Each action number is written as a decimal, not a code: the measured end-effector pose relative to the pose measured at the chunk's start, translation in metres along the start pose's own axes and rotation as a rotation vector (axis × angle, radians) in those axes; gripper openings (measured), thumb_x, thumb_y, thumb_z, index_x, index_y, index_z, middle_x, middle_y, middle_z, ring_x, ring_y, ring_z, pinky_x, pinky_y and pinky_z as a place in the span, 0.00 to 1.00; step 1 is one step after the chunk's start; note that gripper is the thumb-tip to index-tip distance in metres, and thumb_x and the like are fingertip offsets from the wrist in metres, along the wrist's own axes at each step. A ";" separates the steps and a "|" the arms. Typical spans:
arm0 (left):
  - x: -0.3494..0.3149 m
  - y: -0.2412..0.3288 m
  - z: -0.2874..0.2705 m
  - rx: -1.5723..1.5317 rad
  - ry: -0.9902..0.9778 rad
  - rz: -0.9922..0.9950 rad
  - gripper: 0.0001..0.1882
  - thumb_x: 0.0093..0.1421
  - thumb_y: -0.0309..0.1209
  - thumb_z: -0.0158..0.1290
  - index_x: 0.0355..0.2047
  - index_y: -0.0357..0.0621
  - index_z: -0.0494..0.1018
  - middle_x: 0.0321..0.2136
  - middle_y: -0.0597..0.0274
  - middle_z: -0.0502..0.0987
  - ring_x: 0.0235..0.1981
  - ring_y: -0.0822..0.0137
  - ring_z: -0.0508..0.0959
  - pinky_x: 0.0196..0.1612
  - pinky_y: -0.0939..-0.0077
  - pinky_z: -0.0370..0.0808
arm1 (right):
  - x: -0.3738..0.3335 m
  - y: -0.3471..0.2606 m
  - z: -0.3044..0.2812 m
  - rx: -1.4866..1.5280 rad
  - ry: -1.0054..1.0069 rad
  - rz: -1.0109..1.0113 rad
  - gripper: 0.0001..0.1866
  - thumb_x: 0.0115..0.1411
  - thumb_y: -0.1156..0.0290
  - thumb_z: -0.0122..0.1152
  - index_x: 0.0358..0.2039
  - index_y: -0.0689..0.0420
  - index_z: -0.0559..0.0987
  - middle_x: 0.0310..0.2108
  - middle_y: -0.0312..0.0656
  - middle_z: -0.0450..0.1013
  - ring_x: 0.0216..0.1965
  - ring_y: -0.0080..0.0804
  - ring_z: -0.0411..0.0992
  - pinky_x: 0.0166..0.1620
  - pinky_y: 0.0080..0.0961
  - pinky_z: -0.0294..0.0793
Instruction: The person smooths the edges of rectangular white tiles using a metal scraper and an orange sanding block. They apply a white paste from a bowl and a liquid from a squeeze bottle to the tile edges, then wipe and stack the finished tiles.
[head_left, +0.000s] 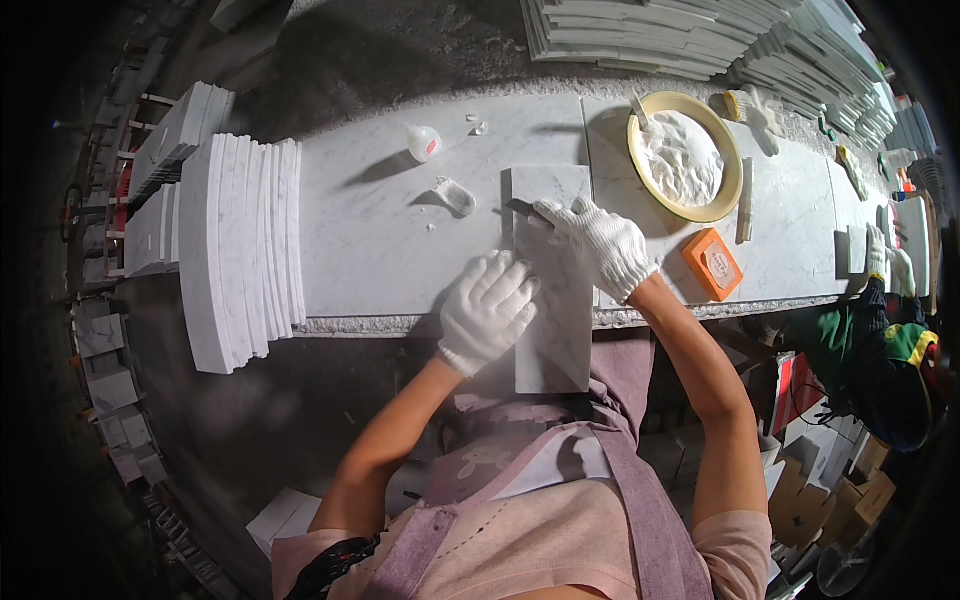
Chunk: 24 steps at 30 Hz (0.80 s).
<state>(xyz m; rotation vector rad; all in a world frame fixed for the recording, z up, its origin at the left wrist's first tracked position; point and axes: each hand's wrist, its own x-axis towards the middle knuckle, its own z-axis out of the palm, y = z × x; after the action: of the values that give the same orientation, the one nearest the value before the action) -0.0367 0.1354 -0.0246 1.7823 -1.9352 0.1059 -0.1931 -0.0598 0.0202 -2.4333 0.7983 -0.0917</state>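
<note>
A long, narrow grey-white marble tile (553,330) lies on the worktable, its near end sticking out past the front edge. My right hand (603,245), in a white knit glove, is closed around a scraper (527,210). The scraper's dark flat blade points left over the tile's upper part; its handle is hidden in my hand. My left hand (489,312), gloved too, lies with fingers stretched out at the tile's left edge. Left of the tile, a dab of white paste (455,196) sits on the table. Beyond it stands a small white bottle (423,143).
A yellow-rimmed bowl (735,175) of white powder or paste stands right, near an orange box (713,264) and a narrow strip (746,201). Stacked tiles (240,250) flank the left; more stacks (660,40) rise behind. At far right, another person's gloved hands (890,260) show.
</note>
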 end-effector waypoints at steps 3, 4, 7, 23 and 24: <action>0.002 0.000 -0.002 0.013 0.017 0.019 0.16 0.63 0.39 0.58 0.48 0.49 0.84 0.54 0.58 0.81 0.62 0.53 0.78 0.70 0.54 0.66 | -0.012 0.000 0.001 0.103 0.011 -0.125 0.28 0.69 0.69 0.57 0.69 0.38 0.74 0.43 0.47 0.77 0.38 0.47 0.82 0.38 0.41 0.83; 0.002 0.000 -0.002 0.008 0.016 0.014 0.16 0.63 0.39 0.58 0.48 0.49 0.84 0.54 0.58 0.82 0.62 0.53 0.78 0.70 0.54 0.66 | -0.014 0.001 0.000 0.093 -0.014 -0.164 0.29 0.68 0.70 0.58 0.70 0.38 0.74 0.44 0.48 0.77 0.38 0.47 0.82 0.38 0.41 0.84; 0.001 0.000 -0.002 0.013 0.027 0.024 0.16 0.64 0.39 0.58 0.48 0.49 0.84 0.55 0.57 0.82 0.63 0.53 0.78 0.70 0.54 0.67 | -0.005 0.006 -0.005 0.135 0.058 -0.258 0.31 0.68 0.74 0.56 0.70 0.37 0.74 0.44 0.47 0.77 0.38 0.45 0.82 0.40 0.39 0.84; 0.022 0.005 -0.017 -0.012 0.226 0.176 0.15 0.55 0.32 0.61 0.41 0.42 0.84 0.45 0.53 0.84 0.52 0.50 0.84 0.58 0.53 0.78 | -0.120 0.020 -0.008 0.986 0.067 0.482 0.29 0.72 0.77 0.53 0.73 0.55 0.71 0.39 0.37 0.78 0.20 0.17 0.67 0.24 0.18 0.70; 0.024 0.006 -0.017 -0.023 0.149 0.118 0.15 0.53 0.33 0.62 0.40 0.41 0.84 0.45 0.53 0.83 0.51 0.49 0.83 0.57 0.53 0.78 | -0.139 0.020 -0.005 1.085 0.100 0.529 0.31 0.72 0.75 0.52 0.75 0.58 0.66 0.35 0.33 0.74 0.19 0.15 0.64 0.23 0.16 0.67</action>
<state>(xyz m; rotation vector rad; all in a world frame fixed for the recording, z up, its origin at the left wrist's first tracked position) -0.0380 0.1204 0.0016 1.5972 -1.9252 0.2486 -0.3182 0.0028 0.0288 -1.1762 1.0447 -0.3397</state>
